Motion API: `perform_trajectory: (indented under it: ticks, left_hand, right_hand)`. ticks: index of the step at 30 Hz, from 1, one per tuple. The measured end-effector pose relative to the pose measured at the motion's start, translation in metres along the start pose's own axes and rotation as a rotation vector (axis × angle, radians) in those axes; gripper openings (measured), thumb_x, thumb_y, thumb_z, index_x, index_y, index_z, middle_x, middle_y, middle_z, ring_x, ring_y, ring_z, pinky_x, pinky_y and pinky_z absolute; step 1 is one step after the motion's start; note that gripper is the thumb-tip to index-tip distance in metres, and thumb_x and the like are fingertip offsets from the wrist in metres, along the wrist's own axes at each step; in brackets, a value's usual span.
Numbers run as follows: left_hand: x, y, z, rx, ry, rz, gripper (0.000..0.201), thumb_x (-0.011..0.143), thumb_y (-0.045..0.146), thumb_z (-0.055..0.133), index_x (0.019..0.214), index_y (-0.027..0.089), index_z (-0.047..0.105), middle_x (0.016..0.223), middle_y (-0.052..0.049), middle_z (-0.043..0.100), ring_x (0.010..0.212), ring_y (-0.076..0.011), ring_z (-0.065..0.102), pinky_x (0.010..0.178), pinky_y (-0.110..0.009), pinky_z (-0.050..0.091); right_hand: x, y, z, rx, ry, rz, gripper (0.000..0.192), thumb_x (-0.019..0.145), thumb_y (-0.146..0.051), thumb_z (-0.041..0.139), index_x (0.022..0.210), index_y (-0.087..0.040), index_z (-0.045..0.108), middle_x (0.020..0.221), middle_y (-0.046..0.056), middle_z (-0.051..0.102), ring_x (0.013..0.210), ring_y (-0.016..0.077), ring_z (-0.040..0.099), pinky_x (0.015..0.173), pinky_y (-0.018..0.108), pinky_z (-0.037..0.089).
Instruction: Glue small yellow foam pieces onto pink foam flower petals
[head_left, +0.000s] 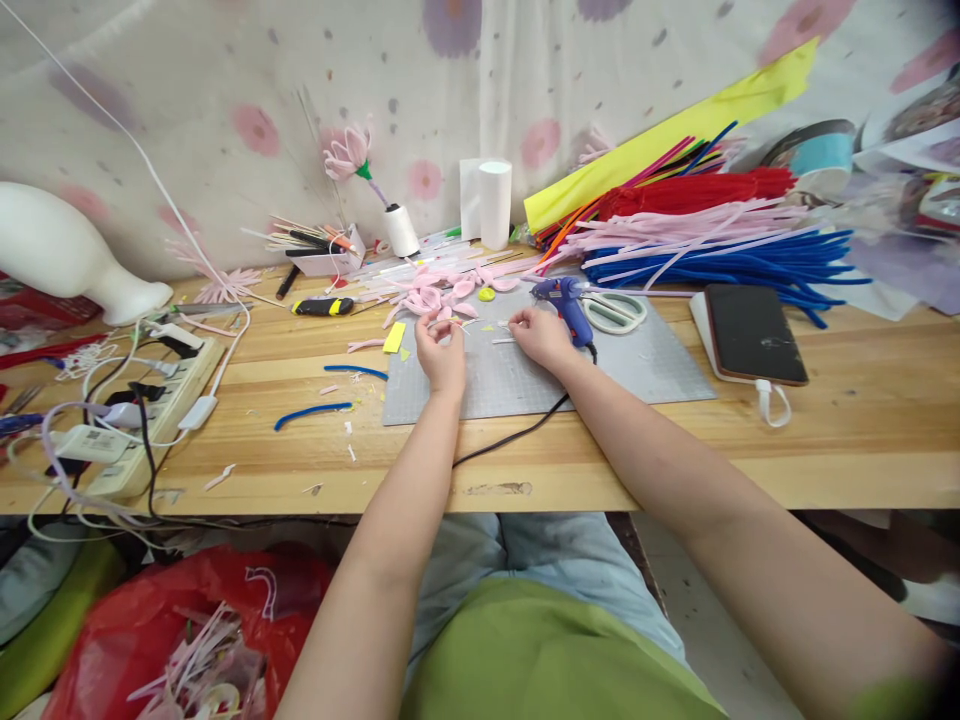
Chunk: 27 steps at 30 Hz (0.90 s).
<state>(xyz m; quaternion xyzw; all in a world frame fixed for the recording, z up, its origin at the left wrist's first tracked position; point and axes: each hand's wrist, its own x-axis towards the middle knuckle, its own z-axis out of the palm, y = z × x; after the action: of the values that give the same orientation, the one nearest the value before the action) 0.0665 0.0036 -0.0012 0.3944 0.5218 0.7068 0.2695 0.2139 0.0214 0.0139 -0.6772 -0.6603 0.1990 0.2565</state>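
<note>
Reaching forward over the grey mat [637,370], left hand [441,355] grip pinching a pink piece [448,322], right hand [538,335] grip pressed together

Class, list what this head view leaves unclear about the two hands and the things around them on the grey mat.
- Piece in the left hand: too small, covered by the fingers.
- What the right hand pinches: too small to tell.
- Glue gun handle: partly behind that hand.
- Red bag: cut off by the bottom edge.
- Items at the far right: blurred.
</note>
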Motion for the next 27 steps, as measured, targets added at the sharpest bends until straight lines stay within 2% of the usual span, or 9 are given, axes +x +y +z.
perform_trajectory:
  ticks: [3, 6, 10, 15, 18, 20, 24, 27]
  left_hand:
    - [0.005, 0.006, -0.006, -0.073, 0.057, -0.038, 0.029, 0.070, 0.008, 0.052, 0.095, 0.020, 0.046, 0.068, 0.004, 0.059, 0.071, -0.0106, 0.064, 0.082, -0.027, 0.048]
    - [0.011, 0.013, -0.010, -0.162, 0.095, -0.160, 0.028, 0.071, 0.006, 0.046, 0.096, 0.020, 0.044, 0.063, 0.006, 0.053, 0.065, -0.0116, 0.064, 0.075, -0.029, 0.050]
    - [0.022, 0.021, -0.017, -0.216, 0.109, -0.296, 0.028, 0.071, 0.007, 0.045, 0.095, 0.020, 0.041, 0.060, 0.008, 0.050, 0.060, -0.0115, 0.064, 0.067, -0.027, 0.052]
    - [0.039, 0.023, -0.034, -0.167, 0.098, -0.322, 0.028, 0.069, 0.007, 0.050, 0.091, 0.020, 0.040, 0.063, 0.007, 0.053, 0.059, -0.0092, 0.063, 0.065, -0.024, 0.051]
    - [0.046, 0.021, -0.049, -0.095, 0.035, -0.342, 0.025, 0.069, 0.009, 0.054, 0.088, 0.019, 0.042, 0.062, 0.006, 0.055, 0.057, -0.0080, 0.062, 0.061, -0.022, 0.051]
    - [0.049, 0.020, -0.058, -0.057, -0.034, -0.333, 0.025, 0.069, 0.010, 0.058, 0.088, 0.019, 0.043, 0.062, 0.007, 0.055, 0.054, -0.0073, 0.061, 0.060, -0.022, 0.052]
    - [0.050, 0.018, -0.069, 0.021, -0.148, -0.304, 0.034, 0.064, 0.011, 0.063, 0.091, 0.019, 0.044, 0.060, 0.008, 0.054, 0.052, -0.0083, 0.060, 0.057, -0.023, 0.052]
    - [0.045, 0.016, -0.070, 0.107, -0.227, -0.295, 0.039, 0.062, 0.012, 0.063, 0.095, 0.019, 0.044, 0.062, 0.008, 0.054, 0.052, -0.0095, 0.060, 0.055, -0.024, 0.051]
  right_hand:
    - [-0.002, -0.001, -0.002, -0.162, -0.015, -0.058, 0.026, 0.080, -0.026, 0.049, 0.092, -0.019, 0.071, 0.092, 0.009, 0.069, 0.090, 0.0236, 0.060, 0.077, 0.032, 0.043]
    - [-0.004, -0.001, -0.003, -0.194, -0.018, -0.103, 0.029, 0.081, -0.024, 0.047, 0.097, -0.020, 0.070, 0.093, 0.009, 0.069, 0.091, 0.0245, 0.061, 0.078, 0.034, 0.042]
    - [-0.005, 0.000, -0.004, -0.115, 0.016, -0.125, 0.031, 0.078, -0.018, 0.048, 0.101, -0.019, 0.070, 0.088, 0.008, 0.069, 0.085, 0.0230, 0.060, 0.076, 0.033, 0.042]
    - [-0.004, 0.000, -0.002, 0.052, 0.030, -0.193, 0.031, 0.077, -0.017, 0.048, 0.102, -0.018, 0.066, 0.080, 0.006, 0.068, 0.075, 0.0193, 0.059, 0.072, 0.030, 0.041]
    - [-0.006, -0.002, 0.002, 0.179, -0.081, -0.274, 0.032, 0.080, -0.017, 0.042, 0.104, -0.018, 0.063, 0.081, 0.003, 0.069, 0.074, 0.0163, 0.060, 0.071, 0.027, 0.042]
    - [-0.007, -0.004, 0.005, 0.183, -0.127, -0.300, 0.031, 0.081, -0.017, 0.042, 0.103, -0.019, 0.063, 0.083, 0.003, 0.070, 0.079, 0.0165, 0.061, 0.074, 0.028, 0.042]
    - [-0.006, -0.002, 0.007, 0.069, 0.013, -0.270, 0.030, 0.080, -0.016, 0.045, 0.103, -0.016, 0.063, 0.094, 0.009, 0.069, 0.089, 0.0220, 0.060, 0.078, 0.032, 0.042]
    - [-0.005, -0.002, 0.005, 0.114, 0.094, -0.280, 0.030, 0.079, -0.015, 0.045, 0.103, -0.014, 0.063, 0.097, 0.010, 0.068, 0.088, 0.0209, 0.060, 0.078, 0.032, 0.042]
